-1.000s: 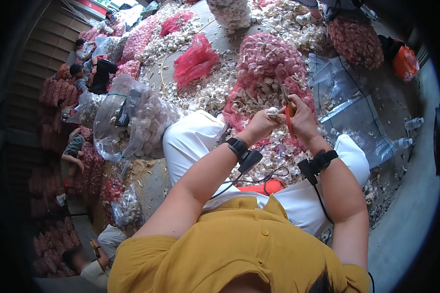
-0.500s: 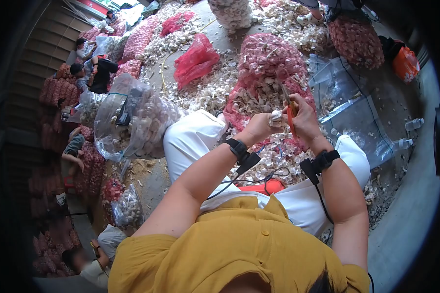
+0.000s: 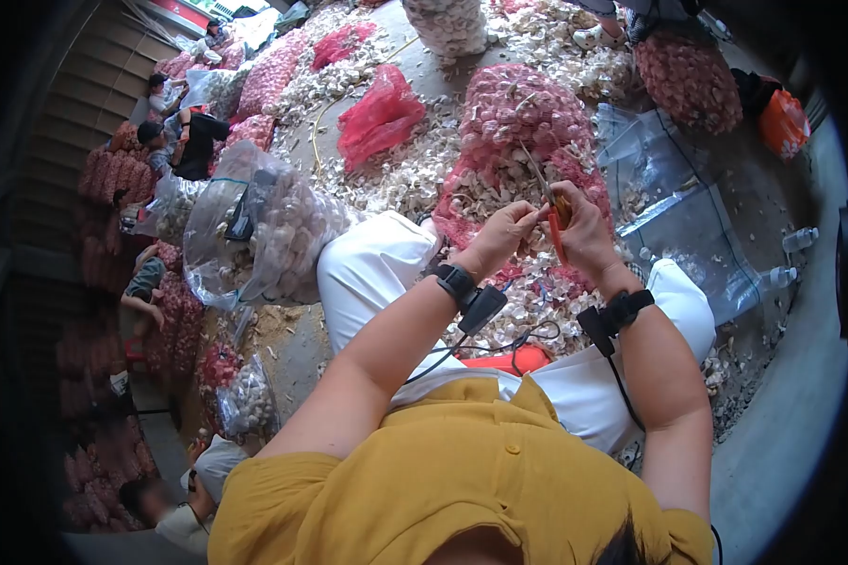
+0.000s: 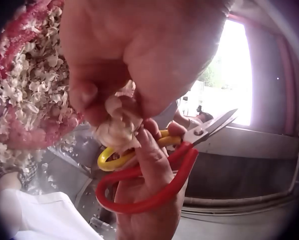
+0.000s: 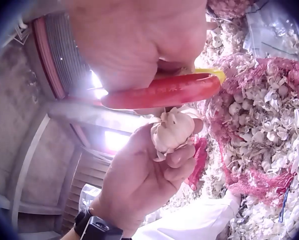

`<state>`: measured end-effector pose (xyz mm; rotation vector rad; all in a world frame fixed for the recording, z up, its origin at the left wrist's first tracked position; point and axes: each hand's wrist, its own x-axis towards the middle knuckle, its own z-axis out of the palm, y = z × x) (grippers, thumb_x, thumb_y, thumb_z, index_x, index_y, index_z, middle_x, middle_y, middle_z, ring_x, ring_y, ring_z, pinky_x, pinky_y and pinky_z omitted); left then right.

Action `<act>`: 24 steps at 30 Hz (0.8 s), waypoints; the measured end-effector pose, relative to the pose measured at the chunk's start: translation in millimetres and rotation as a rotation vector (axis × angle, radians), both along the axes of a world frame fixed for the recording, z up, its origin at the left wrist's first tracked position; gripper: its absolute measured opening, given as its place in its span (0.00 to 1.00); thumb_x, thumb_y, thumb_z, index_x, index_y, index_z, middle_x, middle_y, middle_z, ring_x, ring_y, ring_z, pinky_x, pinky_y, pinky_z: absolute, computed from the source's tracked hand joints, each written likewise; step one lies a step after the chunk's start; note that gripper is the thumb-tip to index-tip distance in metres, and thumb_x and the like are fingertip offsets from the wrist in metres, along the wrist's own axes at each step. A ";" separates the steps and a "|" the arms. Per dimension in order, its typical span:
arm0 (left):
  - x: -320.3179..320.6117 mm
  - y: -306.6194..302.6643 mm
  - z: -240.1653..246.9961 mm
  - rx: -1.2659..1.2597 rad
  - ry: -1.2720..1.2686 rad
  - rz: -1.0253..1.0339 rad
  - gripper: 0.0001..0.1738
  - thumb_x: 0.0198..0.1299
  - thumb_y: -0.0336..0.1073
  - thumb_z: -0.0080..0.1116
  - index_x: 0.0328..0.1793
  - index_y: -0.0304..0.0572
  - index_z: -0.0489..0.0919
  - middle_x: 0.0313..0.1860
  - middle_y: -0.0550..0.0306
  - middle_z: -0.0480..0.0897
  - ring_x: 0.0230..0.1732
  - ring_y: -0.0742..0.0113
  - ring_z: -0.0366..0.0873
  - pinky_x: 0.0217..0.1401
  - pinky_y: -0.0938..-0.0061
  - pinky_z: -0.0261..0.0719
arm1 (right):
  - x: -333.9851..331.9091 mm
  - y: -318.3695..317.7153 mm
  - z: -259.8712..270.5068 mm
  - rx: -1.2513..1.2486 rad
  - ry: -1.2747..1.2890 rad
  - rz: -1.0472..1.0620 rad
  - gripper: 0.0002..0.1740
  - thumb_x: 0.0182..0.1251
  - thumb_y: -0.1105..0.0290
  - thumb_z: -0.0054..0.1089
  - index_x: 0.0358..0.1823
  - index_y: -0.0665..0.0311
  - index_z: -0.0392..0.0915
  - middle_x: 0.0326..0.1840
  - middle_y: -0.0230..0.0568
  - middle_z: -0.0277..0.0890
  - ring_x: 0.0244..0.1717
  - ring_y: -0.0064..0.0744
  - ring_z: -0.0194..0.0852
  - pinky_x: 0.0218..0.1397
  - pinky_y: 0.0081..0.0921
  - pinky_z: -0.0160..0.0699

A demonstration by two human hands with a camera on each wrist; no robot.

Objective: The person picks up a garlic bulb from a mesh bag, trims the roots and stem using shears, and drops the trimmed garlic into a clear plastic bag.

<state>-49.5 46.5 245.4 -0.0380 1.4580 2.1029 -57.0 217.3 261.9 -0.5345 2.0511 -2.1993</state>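
Observation:
Pinched in the fingers of my left hand [image 3: 501, 235] is a garlic bulb [image 5: 172, 131], pale with loose papery skin. My right hand [image 3: 584, 234] holds scissors [image 3: 554, 224] with red and yellow handles [image 4: 149, 200]; their blades [image 4: 215, 125] point away from the bulb in the left wrist view. The right thumb and fingers touch or nearly touch the bulb [image 4: 118, 131]. Both hands are above the near side of an open pink net bag [image 3: 523, 108] of garlic, with loose skins around its mouth. In the right wrist view the red handle passes just above the bulb.
A clear plastic bag of bulbs [image 3: 292, 221] leans by the left knee. Flat plastic sheets [image 3: 678, 226] and two bottles [image 3: 799, 239] lie to the right. Ahead are an empty-looking pink net [image 3: 379, 118] and scattered skins [image 3: 377, 193]. Several people sit at the far left.
My left hand has turned, so the bulb visible half a second ago is now hidden in the head view. The scissors' blades have swung leftward and show more of their length.

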 end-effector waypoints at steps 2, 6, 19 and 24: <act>-0.6 5.2 -2.4 -0.302 0.153 0.085 0.10 0.68 0.40 0.50 0.44 0.41 0.75 0.26 0.65 0.76 0.26 0.77 0.74 0.26 0.80 0.71 | 1.4 4.7 7.7 0.048 -0.038 -0.001 0.18 0.57 0.76 0.63 0.49 0.64 0.70 0.29 0.29 0.71 0.31 0.14 0.65 0.34 0.16 0.69; 0.9 10.1 3.1 -0.351 0.107 0.117 0.10 0.68 0.39 0.50 0.42 0.41 0.75 0.30 0.62 0.78 0.30 0.75 0.77 0.31 0.79 0.75 | -0.8 5.1 1.5 -0.014 -0.077 0.034 0.20 0.56 0.79 0.64 0.49 0.63 0.69 0.31 0.29 0.73 0.35 0.14 0.69 0.38 0.15 0.72; 13.3 -1.9 10.5 0.222 -0.138 0.068 0.20 0.67 0.48 0.51 0.58 0.47 0.68 0.37 0.66 0.76 0.33 0.73 0.75 0.39 0.78 0.76 | -1.4 2.8 1.9 -0.118 -0.015 0.127 0.21 0.55 0.83 0.62 0.51 0.64 0.69 0.37 0.31 0.74 0.39 0.15 0.70 0.43 0.15 0.71; 5.9 -11.3 3.0 -0.019 0.003 0.212 0.15 0.66 0.42 0.54 0.52 0.46 0.66 0.35 0.63 0.75 0.32 0.76 0.73 0.34 0.79 0.73 | 3.0 7.3 10.8 0.218 -0.014 -0.064 0.18 0.57 0.80 0.60 0.50 0.64 0.71 0.29 0.30 0.73 0.34 0.14 0.69 0.37 0.16 0.71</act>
